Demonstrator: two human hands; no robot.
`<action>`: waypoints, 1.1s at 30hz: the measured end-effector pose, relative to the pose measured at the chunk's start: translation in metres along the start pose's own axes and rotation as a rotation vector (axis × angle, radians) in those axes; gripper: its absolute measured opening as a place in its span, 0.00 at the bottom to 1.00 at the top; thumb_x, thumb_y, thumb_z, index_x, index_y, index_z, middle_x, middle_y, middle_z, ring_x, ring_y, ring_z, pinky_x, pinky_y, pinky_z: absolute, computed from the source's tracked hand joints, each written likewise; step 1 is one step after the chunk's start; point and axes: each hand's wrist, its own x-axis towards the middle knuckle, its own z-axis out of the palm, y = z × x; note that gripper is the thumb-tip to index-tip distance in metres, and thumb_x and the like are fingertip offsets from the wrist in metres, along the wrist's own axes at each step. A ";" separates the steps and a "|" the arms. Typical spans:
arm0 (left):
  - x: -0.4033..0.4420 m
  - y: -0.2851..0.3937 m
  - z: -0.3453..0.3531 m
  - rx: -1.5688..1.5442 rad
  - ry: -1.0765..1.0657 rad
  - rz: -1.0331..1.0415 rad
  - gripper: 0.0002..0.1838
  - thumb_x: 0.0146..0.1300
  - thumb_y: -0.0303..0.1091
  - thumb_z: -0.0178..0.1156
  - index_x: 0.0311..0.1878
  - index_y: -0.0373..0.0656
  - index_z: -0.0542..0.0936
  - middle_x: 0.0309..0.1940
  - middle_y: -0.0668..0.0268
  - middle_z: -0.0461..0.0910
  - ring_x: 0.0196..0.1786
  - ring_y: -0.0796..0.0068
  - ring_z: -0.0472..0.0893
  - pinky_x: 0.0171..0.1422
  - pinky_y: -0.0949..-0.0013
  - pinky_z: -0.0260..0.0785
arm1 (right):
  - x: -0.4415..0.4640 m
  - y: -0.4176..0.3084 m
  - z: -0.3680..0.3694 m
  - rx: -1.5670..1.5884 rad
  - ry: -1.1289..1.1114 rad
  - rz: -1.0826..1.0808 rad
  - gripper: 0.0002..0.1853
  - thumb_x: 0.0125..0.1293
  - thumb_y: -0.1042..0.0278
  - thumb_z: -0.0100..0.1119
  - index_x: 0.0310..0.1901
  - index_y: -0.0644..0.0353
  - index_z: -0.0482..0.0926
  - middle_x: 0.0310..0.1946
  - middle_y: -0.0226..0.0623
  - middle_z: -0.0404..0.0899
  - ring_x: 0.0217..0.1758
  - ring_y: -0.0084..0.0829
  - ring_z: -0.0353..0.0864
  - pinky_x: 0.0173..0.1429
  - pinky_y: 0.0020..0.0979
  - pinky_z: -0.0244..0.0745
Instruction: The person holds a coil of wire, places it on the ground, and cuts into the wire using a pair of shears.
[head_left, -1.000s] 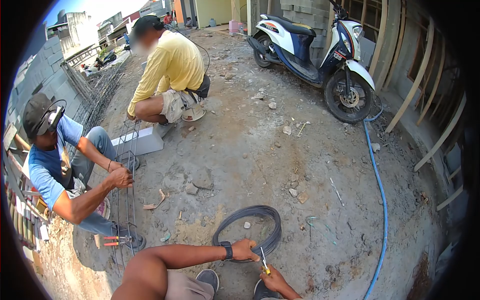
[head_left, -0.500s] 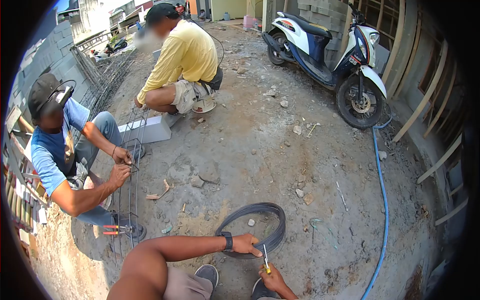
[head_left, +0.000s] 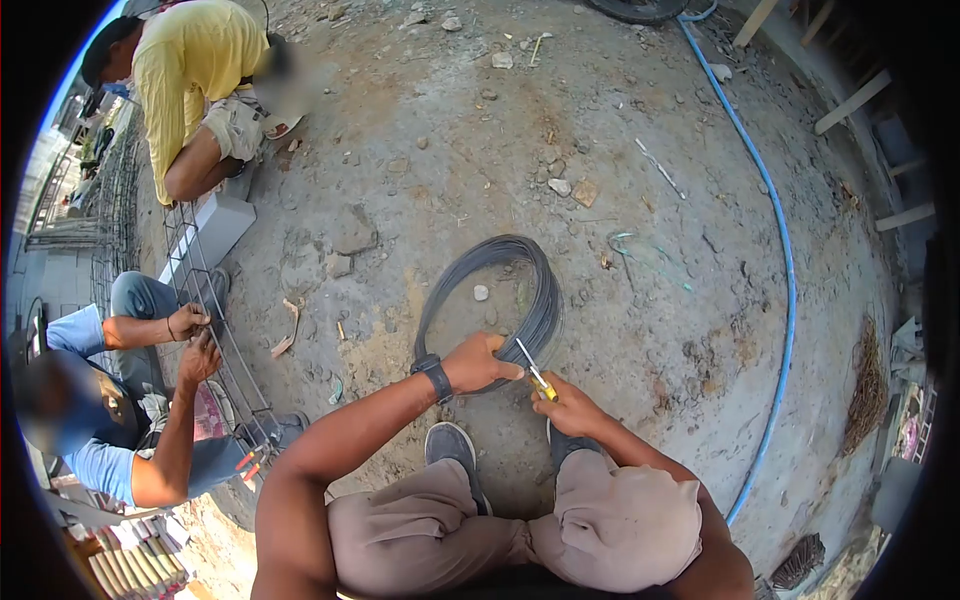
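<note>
Dark wire coil [head_left: 545,295] sits on the dirt ground [head_left: 430,180] ahead of the person's shoes [head_left: 452,447]. The left hand [head_left: 480,363], a black watch [head_left: 433,378] at its wrist, is clasped on the coil's near side. The right hand [head_left: 567,403] pinches a yellow-handled tool [head_left: 548,389], its metal shaft slanting toward the coil. Blue hose [head_left: 791,300] runs along the right; a person in yellow [head_left: 205,50] crouches upper left.

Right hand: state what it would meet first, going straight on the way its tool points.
The right hand would probably meet the wire coil, near the tip of its tool; depth is unclear, and the left hand is close.
</note>
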 end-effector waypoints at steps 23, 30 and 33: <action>0.005 0.015 0.005 -0.037 -0.075 -0.090 0.16 0.61 0.32 0.79 0.50 0.38 0.88 0.42 0.72 0.88 0.42 0.84 0.81 0.48 0.74 0.74 | -0.014 -0.018 -0.014 -0.181 0.016 0.006 0.18 0.71 0.60 0.54 0.54 0.64 0.69 0.41 0.64 0.81 0.48 0.65 0.81 0.53 0.58 0.73; 0.009 -0.007 -0.003 -0.118 -0.126 -0.087 0.18 0.64 0.37 0.75 0.51 0.36 0.88 0.42 0.66 0.89 0.45 0.79 0.81 0.54 0.69 0.74 | -0.014 -0.017 -0.018 -0.191 -0.009 -0.042 0.18 0.71 0.59 0.55 0.54 0.63 0.69 0.44 0.61 0.80 0.50 0.63 0.81 0.54 0.56 0.73; 0.009 -0.005 -0.003 -0.035 -0.135 -0.095 0.16 0.63 0.37 0.75 0.48 0.36 0.88 0.40 0.66 0.88 0.43 0.78 0.81 0.51 0.69 0.74 | -0.012 -0.007 -0.010 -0.081 -0.050 -0.035 0.20 0.70 0.58 0.54 0.56 0.63 0.69 0.46 0.59 0.79 0.52 0.60 0.81 0.55 0.54 0.74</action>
